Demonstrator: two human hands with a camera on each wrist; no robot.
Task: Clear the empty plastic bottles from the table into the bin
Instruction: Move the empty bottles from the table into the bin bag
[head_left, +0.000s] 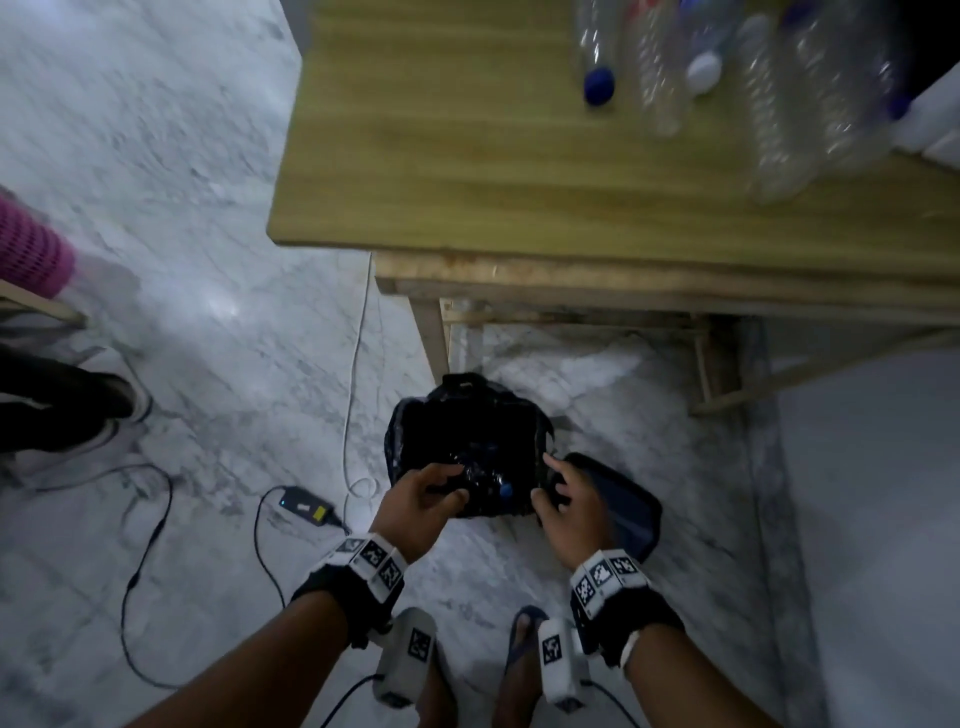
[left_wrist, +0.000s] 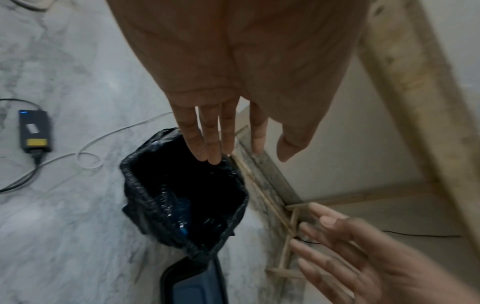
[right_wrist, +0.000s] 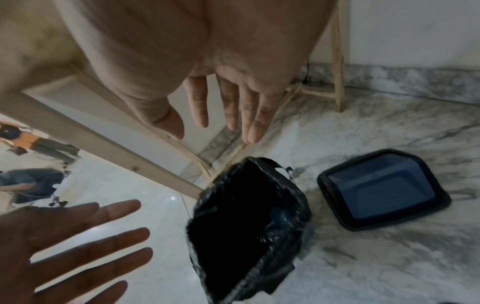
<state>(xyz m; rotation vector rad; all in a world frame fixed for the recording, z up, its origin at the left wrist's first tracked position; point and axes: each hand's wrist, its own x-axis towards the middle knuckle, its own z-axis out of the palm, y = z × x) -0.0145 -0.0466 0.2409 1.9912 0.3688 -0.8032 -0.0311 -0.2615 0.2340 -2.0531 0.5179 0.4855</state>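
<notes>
A bin lined with a black bag (head_left: 470, 415) (left_wrist: 182, 195) (right_wrist: 246, 216) stands on the floor by the table leg. Inside it lies a clear bottle with a blue cap (head_left: 505, 490) (left_wrist: 183, 218). My left hand (head_left: 431, 493) (left_wrist: 223, 131) and right hand (head_left: 563, 499) (right_wrist: 221, 111) hover over the bin's near rim, fingers straight and spread, holding nothing. Several empty clear plastic bottles (head_left: 660, 67) lie on the wooden table (head_left: 467, 156) at its far right, one with a blue cap (head_left: 599, 85), one with a white cap (head_left: 704, 73).
The bin's dark lid (head_left: 621, 501) (right_wrist: 384, 193) lies on the marble floor right of the bin. A black power adapter (head_left: 304, 506) (left_wrist: 33, 131) with cables lies to the left. Another person's shoes (head_left: 78, 410) are at the left edge.
</notes>
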